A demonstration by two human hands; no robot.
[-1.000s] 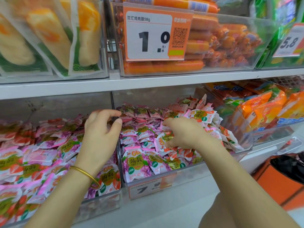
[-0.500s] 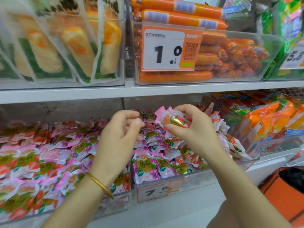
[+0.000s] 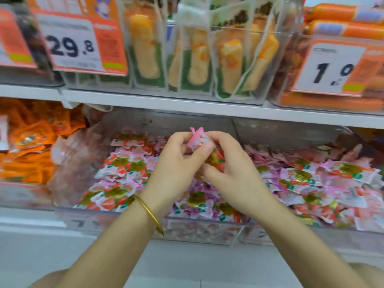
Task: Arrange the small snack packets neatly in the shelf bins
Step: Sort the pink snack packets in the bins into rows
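Both my hands meet above the middle clear bin [image 3: 145,227] on the lower shelf. Between them is a small pink snack packet [image 3: 199,140] with a gold and red print. My left hand [image 3: 178,165], with a gold bangle on the wrist, pinches the packet from the left. My right hand [image 3: 230,169] grips it from the right and below, covering its lower part. The bin under them holds several pink, white and red packets [image 3: 122,165]. A second clear bin to the right holds several similar packets [image 3: 324,181].
An orange-packet bin [image 3: 25,154] stands at the left. The upper shelf [image 3: 187,102] carries corn packs [image 3: 193,57], orange sausages [image 3: 342,28] and price tags 29.8 [image 3: 72,46] and 1.0 [image 3: 332,69]. Grey floor lies below the shelf front.
My view has swung left, so the bins sit further right. My right hand lifted a packet out of the right bin and carried it left, where my left hand has joined it on the packet.
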